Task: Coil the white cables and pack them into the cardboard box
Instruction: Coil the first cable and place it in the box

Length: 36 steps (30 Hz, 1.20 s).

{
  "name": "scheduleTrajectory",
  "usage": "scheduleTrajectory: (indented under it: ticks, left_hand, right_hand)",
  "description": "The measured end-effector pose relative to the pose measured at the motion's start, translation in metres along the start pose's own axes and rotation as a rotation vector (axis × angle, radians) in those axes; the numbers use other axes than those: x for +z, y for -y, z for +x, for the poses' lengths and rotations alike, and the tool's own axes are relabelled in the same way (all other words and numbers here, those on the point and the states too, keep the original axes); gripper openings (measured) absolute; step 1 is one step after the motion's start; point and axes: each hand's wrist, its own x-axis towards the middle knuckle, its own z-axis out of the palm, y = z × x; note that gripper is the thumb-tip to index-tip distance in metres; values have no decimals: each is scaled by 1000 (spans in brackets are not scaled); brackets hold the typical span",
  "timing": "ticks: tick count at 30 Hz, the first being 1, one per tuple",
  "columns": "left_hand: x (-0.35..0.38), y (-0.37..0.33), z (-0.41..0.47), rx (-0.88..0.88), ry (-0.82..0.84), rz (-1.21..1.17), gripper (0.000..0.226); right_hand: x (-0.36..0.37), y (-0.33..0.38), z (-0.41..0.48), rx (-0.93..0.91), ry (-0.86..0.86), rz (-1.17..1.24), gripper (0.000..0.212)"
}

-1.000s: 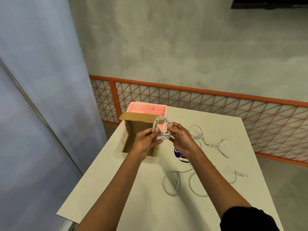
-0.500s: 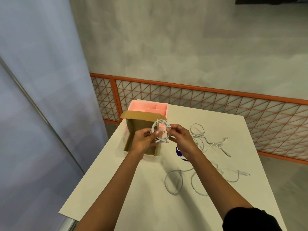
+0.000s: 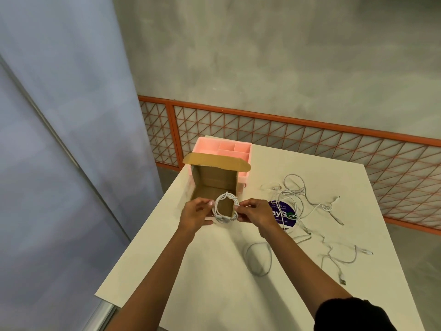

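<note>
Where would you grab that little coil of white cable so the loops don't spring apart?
Pinch the coil at two opposite sides of its ring, coming from left and right, as the left hand and right hand do. It is held upright as an open ring, so side pinches likely clamp every loop together.

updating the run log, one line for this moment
left hand + right hand: pinch cable coil | box: open | loose cables: on table

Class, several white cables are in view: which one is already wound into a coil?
The coiled cable held between the left hand and right hand, before the cardboard box; the other cables sprawl loose on the table.
</note>
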Motion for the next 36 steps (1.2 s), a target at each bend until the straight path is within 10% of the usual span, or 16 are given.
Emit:
scheduleTrajectory:
  ticks: [15, 36]
  left_hand:
    - [-65, 65, 63, -45, -168, 468, 64]
    - [-71, 100, 85, -2, -232, 214, 36]
  right_hand:
    - [76, -13, 65, 225, -215, 146, 12]
    - [131, -34, 142, 358, -391, -248, 37]
